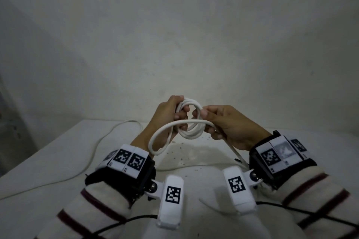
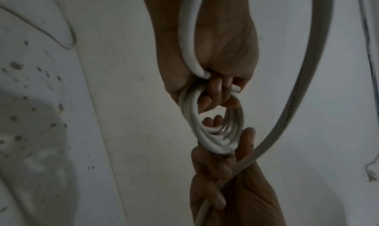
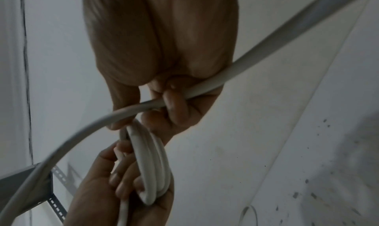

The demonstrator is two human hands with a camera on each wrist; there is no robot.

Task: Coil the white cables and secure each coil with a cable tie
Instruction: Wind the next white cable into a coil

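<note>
- Gripping the white cable coil (image 1: 191,120) from its left side, the left hand (image 1: 167,120) curls around the loops.
- The right hand (image 1: 231,126) pinches the coil's right edge, its fingers also curled round the loose cable strand (image 3: 194,90).

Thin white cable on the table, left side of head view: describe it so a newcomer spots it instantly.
Start at the white table below the grey wall. Left of the left hand, a thin white cable lies flat, trailing from the far edge toward the near left corner. Unlike the thick white cable coil gripped between both hands, it is slimmer, uncoiled and untouched.
</note>
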